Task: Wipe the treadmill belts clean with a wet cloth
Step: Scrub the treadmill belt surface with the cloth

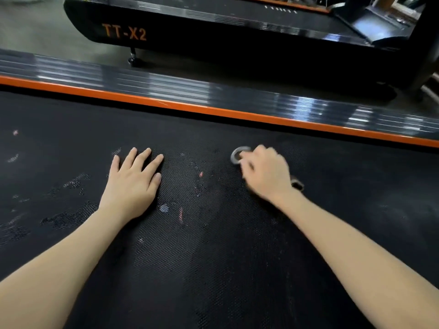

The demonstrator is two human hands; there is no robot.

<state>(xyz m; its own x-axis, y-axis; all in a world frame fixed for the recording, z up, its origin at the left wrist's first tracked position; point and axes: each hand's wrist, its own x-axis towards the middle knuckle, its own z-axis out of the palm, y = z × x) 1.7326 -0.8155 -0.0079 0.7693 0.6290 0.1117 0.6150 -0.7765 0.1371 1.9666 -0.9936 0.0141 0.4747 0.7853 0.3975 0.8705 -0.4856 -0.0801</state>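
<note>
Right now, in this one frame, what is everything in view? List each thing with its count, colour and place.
treadmill belt: one, black with pale and reddish marks, fills the foreground under both hands
orange strip: one, orange, along the belt's far edge
side rail: one, dark and glossy, ribbed, just beyond the orange strip
floor: grey, between the two machines
second treadmill: one, black with orange "TT-X2" lettering, at the top
ring-ended tool: one, grey, blurred, in the right hand, ring past the fingers
left hand: flat on the belt, fingers straight
right hand: curled round the tool
</note>
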